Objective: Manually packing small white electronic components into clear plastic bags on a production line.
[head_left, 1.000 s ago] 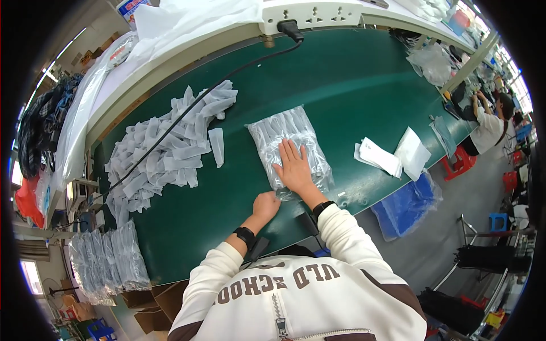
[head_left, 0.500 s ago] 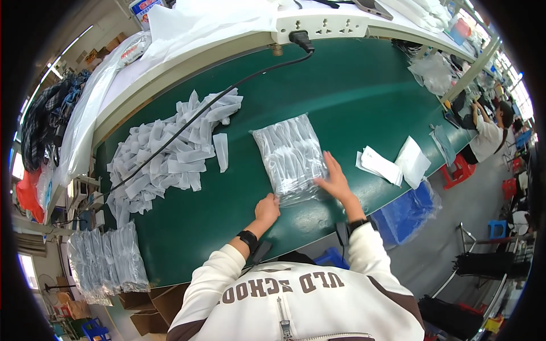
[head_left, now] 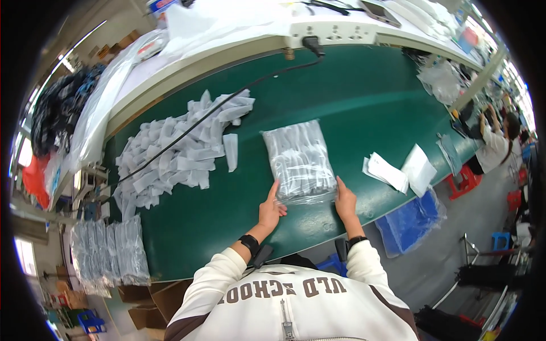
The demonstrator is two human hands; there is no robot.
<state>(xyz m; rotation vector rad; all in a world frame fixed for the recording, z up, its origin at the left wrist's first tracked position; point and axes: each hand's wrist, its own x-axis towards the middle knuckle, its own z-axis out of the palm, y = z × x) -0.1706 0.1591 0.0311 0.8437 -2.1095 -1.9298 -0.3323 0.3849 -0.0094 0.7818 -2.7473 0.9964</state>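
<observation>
On the green table in front of me lies a clear plastic bag (head_left: 300, 159), flat and filled with rows of pale grey folded pieces. My left hand (head_left: 272, 210) is closed on its near left corner, thumb along the edge and fingers curled beneath. At the near right corner, my right hand (head_left: 346, 202) pinches the bag's side, fingers pointing away from me. Loose film wrinkles along the near edge between both hands. To the left spreads a heap of similar pale grey pieces (head_left: 170, 153), with a single piece (head_left: 230, 152) just beside it.
Several filled bags (head_left: 111, 253) stand in a row at the table's left end. White papers or packets (head_left: 389, 173) lie to the right. A black cable (head_left: 205, 119) runs from a power strip (head_left: 335, 34) across the heap. Blue plastic sheeting (head_left: 412, 221) sits beyond the right edge.
My right hand has gone from lying spread on the bag's right side to gripping its near right corner. My left hand stays at the near left corner. The whole view has shifted slightly.
</observation>
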